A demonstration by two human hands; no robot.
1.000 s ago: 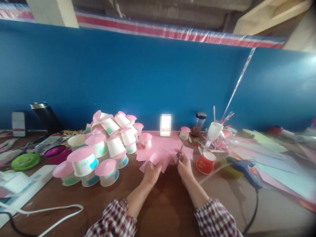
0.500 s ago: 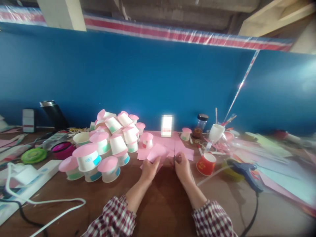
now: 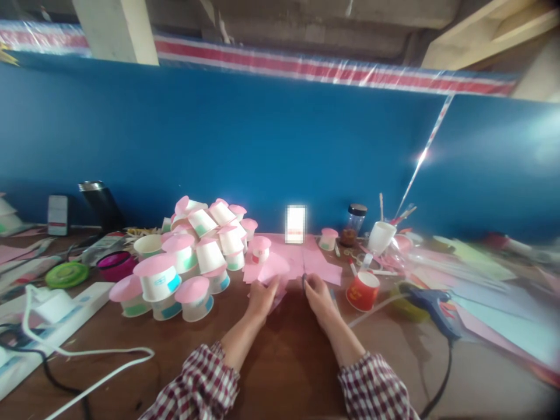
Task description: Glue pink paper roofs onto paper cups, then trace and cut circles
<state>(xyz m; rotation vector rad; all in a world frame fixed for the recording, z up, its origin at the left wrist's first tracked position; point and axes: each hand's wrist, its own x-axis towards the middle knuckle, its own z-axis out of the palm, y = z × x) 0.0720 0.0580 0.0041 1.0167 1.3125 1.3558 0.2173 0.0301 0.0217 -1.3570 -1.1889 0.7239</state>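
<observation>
My left hand (image 3: 262, 298) is closed on a piece of pink paper (image 3: 273, 269), thumb on top. Facing it, my right hand (image 3: 319, 296) grips a pair of scissors (image 3: 303, 281), whose blades point away from me and are thin and hard to make out. A small gap separates the scissors from my left hand. Beyond both hands, more pink paper sheets (image 3: 321, 265) lie flat on the brown table. Left of my hands stands a pile of upturned paper cups (image 3: 209, 255) capped with pink paper discs. One small capped cup (image 3: 261, 250) sits on the pink sheets.
To the right are a red paper cup (image 3: 363, 291), a blue glue gun (image 3: 434, 304) with its cord, a white cup (image 3: 382, 237) and a dark-lidded jar (image 3: 354, 224). A white power strip (image 3: 74, 318) with cables lies at the left. A blue panel (image 3: 280, 128) rises behind.
The pink paper in my left hand has turned and sits lower. My right hand and the scissors have shifted left, closer to the left hand. The camera view has swung slightly.
</observation>
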